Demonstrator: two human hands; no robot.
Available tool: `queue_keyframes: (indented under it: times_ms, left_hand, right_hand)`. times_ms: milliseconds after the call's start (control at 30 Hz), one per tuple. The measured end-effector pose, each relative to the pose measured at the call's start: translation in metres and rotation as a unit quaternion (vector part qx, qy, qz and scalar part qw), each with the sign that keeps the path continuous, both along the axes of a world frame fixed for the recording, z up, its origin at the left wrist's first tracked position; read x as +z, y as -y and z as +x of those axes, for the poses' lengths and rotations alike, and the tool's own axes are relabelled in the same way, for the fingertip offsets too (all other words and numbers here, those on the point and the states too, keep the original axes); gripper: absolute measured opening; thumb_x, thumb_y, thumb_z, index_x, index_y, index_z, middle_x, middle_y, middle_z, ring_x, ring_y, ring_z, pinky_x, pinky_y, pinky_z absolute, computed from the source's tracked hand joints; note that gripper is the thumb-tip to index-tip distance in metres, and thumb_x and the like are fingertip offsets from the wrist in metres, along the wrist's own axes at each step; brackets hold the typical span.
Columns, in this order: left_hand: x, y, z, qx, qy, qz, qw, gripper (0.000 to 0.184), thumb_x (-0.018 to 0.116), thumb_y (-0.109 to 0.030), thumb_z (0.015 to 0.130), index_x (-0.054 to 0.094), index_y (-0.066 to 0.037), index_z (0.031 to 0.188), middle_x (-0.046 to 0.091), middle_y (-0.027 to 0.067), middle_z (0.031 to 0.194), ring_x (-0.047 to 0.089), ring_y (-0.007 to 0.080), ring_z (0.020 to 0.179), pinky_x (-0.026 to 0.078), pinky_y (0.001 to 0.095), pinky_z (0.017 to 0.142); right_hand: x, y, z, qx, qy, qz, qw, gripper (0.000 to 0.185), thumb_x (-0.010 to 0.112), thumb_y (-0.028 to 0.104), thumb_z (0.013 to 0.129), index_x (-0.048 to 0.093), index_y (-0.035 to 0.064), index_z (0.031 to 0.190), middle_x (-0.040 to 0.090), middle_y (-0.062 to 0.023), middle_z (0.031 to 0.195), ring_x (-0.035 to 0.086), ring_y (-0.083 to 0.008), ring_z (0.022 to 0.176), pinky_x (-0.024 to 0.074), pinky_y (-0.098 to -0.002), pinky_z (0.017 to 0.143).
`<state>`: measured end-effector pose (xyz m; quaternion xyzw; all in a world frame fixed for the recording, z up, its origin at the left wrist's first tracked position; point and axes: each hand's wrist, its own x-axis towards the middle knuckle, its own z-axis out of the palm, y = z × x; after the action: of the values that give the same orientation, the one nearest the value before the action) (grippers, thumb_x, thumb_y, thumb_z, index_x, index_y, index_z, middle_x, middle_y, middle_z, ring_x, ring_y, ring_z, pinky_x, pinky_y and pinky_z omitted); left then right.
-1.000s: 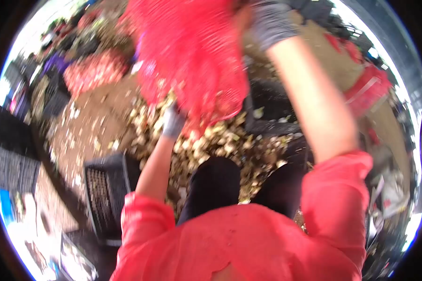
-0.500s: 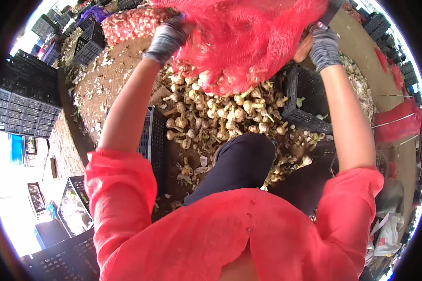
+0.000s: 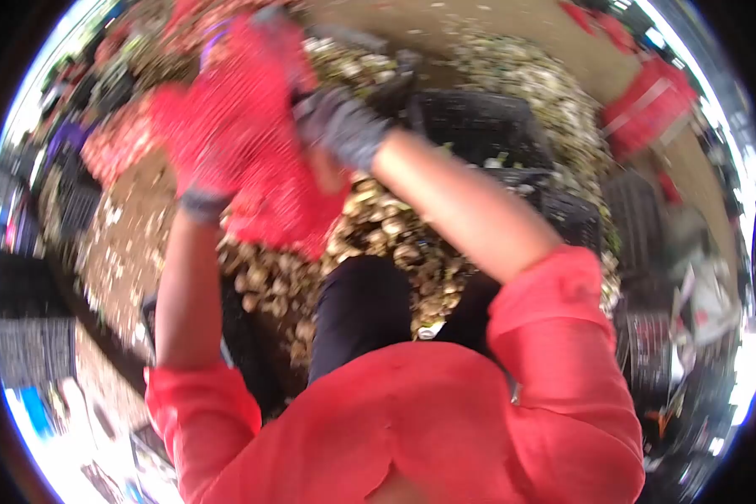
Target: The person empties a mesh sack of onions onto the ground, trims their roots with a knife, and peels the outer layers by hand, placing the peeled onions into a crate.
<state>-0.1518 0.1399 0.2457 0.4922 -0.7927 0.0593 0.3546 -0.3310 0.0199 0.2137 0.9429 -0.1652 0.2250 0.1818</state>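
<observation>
A red mesh bag, bunched and blurred by motion, hangs in front of me at the upper left. My left hand, in a grey glove, is at the bag's lower left edge, its fingers hidden by the mesh. Gloved in grey too, my right hand is closed at the bag's right side, with a brownish object just below it that I cannot make out. Below the bag, a heap of garlic bulbs lies on the ground around my knees.
Black crates stand behind the heap, and another is beside my left knee. A filled mesh bag lies at upper left. Pale scraps cover the ground at upper right. Stacked crates stand far left.
Both hands and the mesh bag have moved left since half a second ago. The bag, spread wide then, is now narrower and bunched. More of the crates behind the heap shows.
</observation>
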Motion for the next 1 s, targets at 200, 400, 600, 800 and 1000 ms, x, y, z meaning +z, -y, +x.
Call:
queue_keyframes:
  times_ms: [200, 400, 600, 800, 1000]
  left_hand:
    - [-0.062, -0.057, 0.041, -0.068, -0.372, 0.399, 0.835, 0.051, 0.064, -0.015, 0.068, 0.045, -0.003, 0.113, 0.052, 0.0112, 0.106, 0.052, 0.0222, 0.094, 0.043, 0.0339, 0.079]
    - [-0.142, -0.173, 0.054, 0.268, -0.605, 0.42, 0.621, 0.033, 0.055, -0.024, 0.077, 0.051, -0.006, 0.105, 0.057, 0.0036, 0.083, 0.054, 0.0107, 0.063, 0.041, 0.0209, 0.051]
    - [-0.249, -0.194, 0.014, 0.353, -0.544, 0.434, 0.626, 0.031, 0.054, -0.02, 0.075, 0.055, 0.002, 0.097, 0.057, 0.0054, 0.083, 0.052, 0.0113, 0.072, 0.041, 0.0232, 0.066]
    - [-0.273, -0.057, -0.089, 0.205, -0.099, 0.412, 0.882, 0.042, 0.054, -0.024, 0.074, 0.048, -0.011, 0.113, 0.05, 0.0091, 0.11, 0.05, 0.0215, 0.097, 0.04, 0.032, 0.083]
    - [-0.279, 0.044, -0.135, 0.211, 0.154, 0.361, 0.895, 0.056, 0.05, -0.037, 0.076, 0.033, -0.014, 0.124, 0.034, 0.0086, 0.127, 0.034, 0.0264, 0.115, 0.029, 0.04, 0.093]
  right_hand:
    - [-0.007, -0.027, -0.049, 0.006, -0.007, 0.491, 0.871, 0.034, 0.053, 0.032, 0.075, 0.06, 0.0058, 0.054, 0.058, -0.0094, 0.055, 0.057, -0.0162, 0.051, 0.0474, -0.0293, 0.051]
    - [0.02, 0.103, -0.317, -0.354, -0.002, 0.314, 0.881, 0.031, 0.053, 0.031, 0.076, 0.059, 0.0059, 0.06, 0.058, -0.0088, 0.058, 0.057, -0.0159, 0.052, 0.0464, -0.0287, 0.05]
    - [0.039, 0.12, -0.564, -0.665, -0.079, 0.293, 0.683, 0.027, 0.054, 0.031, 0.076, 0.057, 0.006, 0.066, 0.058, -0.0083, 0.06, 0.056, -0.0156, 0.054, 0.0455, -0.0281, 0.049]
    - [-0.016, 0.041, -0.552, -0.74, 0.027, 0.428, 0.519, 0.025, 0.054, 0.031, 0.076, 0.056, 0.0061, 0.071, 0.057, -0.0077, 0.063, 0.056, -0.0152, 0.056, 0.0446, -0.0274, 0.049]
    - [-0.059, -0.046, -0.39, -0.503, 0.256, 0.493, 0.662, 0.025, 0.062, 0.031, 0.067, 0.057, 0.007, 0.069, 0.05, -0.0019, 0.052, 0.047, -0.0122, 0.044, 0.036, -0.0261, 0.042]
